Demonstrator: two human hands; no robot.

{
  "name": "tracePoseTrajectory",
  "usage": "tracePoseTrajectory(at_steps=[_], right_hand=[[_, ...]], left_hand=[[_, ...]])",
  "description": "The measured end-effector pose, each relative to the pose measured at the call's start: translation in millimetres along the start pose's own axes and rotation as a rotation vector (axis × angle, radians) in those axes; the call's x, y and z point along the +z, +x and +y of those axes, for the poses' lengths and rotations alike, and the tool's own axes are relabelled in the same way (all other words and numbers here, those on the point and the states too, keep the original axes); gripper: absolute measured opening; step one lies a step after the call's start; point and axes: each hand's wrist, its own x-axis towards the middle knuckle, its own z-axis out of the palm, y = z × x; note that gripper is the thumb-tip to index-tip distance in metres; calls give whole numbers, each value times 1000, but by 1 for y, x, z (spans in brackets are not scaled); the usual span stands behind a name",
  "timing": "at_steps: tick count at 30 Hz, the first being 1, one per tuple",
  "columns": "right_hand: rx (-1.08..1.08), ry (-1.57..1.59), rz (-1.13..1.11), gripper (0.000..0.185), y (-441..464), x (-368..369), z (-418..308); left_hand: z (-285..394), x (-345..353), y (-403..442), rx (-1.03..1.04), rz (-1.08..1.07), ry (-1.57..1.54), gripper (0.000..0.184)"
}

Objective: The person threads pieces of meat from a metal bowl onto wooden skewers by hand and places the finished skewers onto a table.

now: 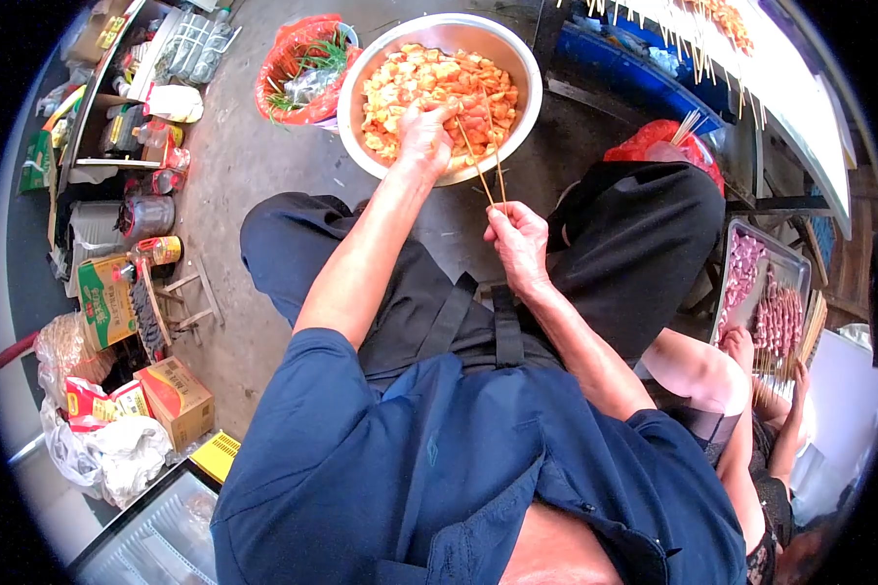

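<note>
Skewers, a pair of thin ones, run from my right hand forward over the near rim of the metal bowl. Their near ends come together in my right fingers, which are closed on them just outside that rim. From there they fan into a narrow V, far ends pointing away from me: one slants forward and to the left, the other lies almost straight ahead. So each lies ahead of my right grip, its long axis leading out from my knees to the heap of orange-coated meat in the bowl.

My left hand is nearer the far ends. It reaches over the bowl's near side, fingertips at the meat and close beside the left-slanting stick; whether they are pinched on a piece, I cannot tell.

Left of the bowl and just beside it sits a red-lined container with green stalks in it. To the bowl's right, past my right knee, a red bag has pale sticks poking from it. Farther right and nearer me than the bowl is a metal tray of threaded meat, with another person's hand at its near edge.
</note>
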Motion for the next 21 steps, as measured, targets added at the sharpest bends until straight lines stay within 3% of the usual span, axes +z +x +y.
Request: tracePoseTrajectory(at_steps=[10,16,21], right_hand=[[-3,69,48,14,-6,5,5],[3,188,41,14,10,13,-23],[51,272,64,12,22,19,-29]], left_hand=[[0,17,-16,12,38,40,16],[-10,23,-20,-47,-53,118,25],[-11,23,-24,-99,-93,168,21]])
